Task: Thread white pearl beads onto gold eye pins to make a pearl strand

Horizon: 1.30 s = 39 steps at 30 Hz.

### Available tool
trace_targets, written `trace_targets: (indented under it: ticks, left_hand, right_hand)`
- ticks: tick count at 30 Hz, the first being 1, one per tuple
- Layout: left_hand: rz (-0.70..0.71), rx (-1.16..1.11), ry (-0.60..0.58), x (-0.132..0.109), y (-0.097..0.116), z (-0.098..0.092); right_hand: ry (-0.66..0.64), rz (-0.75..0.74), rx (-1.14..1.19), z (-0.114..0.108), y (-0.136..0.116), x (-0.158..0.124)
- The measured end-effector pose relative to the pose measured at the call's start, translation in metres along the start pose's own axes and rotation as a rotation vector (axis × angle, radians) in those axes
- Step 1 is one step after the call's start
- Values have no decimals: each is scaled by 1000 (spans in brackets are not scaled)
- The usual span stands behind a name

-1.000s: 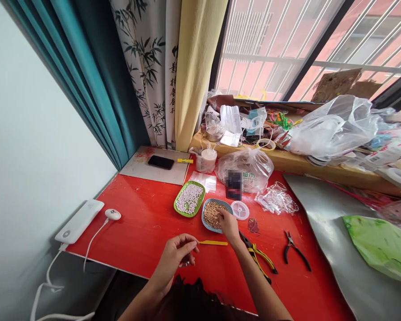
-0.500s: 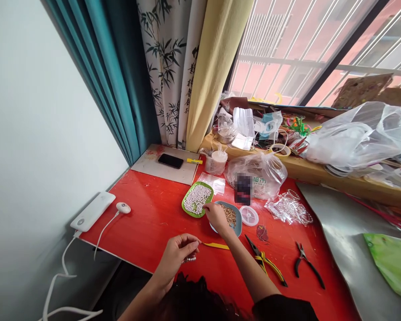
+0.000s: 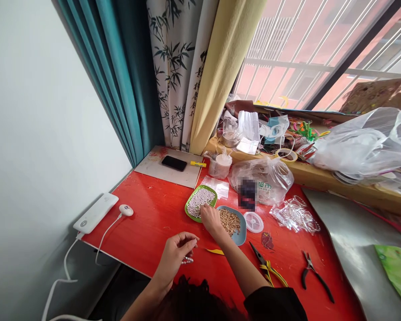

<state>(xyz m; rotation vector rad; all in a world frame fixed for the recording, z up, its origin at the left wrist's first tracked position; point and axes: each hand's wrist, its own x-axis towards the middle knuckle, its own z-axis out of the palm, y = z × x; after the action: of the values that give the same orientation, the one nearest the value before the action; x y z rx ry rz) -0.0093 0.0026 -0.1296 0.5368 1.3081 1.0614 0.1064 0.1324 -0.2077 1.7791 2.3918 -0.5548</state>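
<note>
My left hand is closed, thumb against fingertips, above the front of the red table. A short string of silvery beads hangs from it below the fingers. Over the green tray, my right hand reaches its fingertips into the white pearl beads. Those fingers look drawn together; whatever lies between them is too small to make out. Right beside it sits a blue tray of gold beads, partly behind my right wrist. A yellow strip lies between my hands.
Yellow-handled long-nose pliers and black-handled cutters lie at the right. A round clear lid, clear plastic packets and a tied plastic bag stand behind. A phone rests on a grey board.
My right hand has shifted slightly and its fingertips are lower, among the white beads. The left hand stays nearly still with the beaded string. The camera view has turned a little.
</note>
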Motion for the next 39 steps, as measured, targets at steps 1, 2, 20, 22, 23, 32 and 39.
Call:
trace_targets:
  ticks: [1,2,20,22,23,32,39]
  left_hand:
    - [5,0,0,1,1,0]
    - [11,-1,-1,1,2,0]
    - [96,-214,115,8,33,5]
    - [99,-239,88,2,42,12]
    - [104,-248,72,-1,46,15]
    - [239,-267,-50,-31,63,31]
    - [256,-434,-86,-41,65,33]
  right_hand:
    - [12,10,19,1,2,-1]
    - [24,20,43,1,3,-2]
    - [390,-139,1151,-58,-12,-84]
    - [471,-190,1222,-73,-21,-106]
    - [512,-214,1239,-80,-26,-116]
    - [874,-380,1107,-101,-55,-153]
    - [955,-446,1055,-100,-63,-161]
